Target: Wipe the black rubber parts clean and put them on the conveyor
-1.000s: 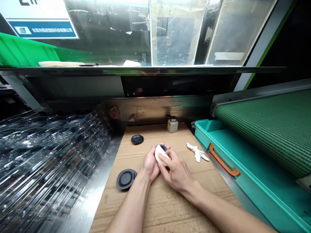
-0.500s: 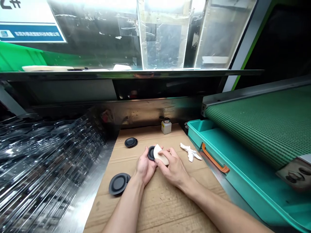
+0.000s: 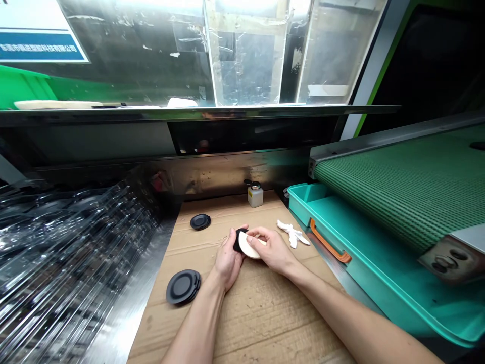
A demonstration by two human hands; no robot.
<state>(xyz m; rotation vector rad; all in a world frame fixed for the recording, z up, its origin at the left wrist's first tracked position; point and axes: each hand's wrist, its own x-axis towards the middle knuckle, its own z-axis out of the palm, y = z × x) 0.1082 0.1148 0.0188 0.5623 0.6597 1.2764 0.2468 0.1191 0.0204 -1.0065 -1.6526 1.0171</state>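
Note:
My left hand (image 3: 228, 260) is closed around a small round black lid (image 3: 239, 239), palm turned up and thumb along its left edge. Against the lid's right side my right hand (image 3: 275, 251) presses a cream-white round pad (image 3: 248, 246), pinched between thumb and fingers. The pad covers much of the lid. Both hands are over the cardboard sheet (image 3: 261, 323). Left of them lies a stack of larger black round lids (image 3: 183, 286). Farther back is a smaller black lid stack (image 3: 200, 221).
A small whitish bottle (image 3: 255, 195) stands at the cardboard's far edge. A crumpled white cloth (image 3: 293, 233) lies to the right. Beyond it sit a teal tray (image 3: 373, 280) with an orange handle and a green conveyor belt (image 3: 397, 187). Clear plastic trays (image 3: 64, 263) are piled at left.
The pad has turned and slid in my right hand against the lid, and the lid is tilted differently in my left hand. The whole view has shifted slightly.

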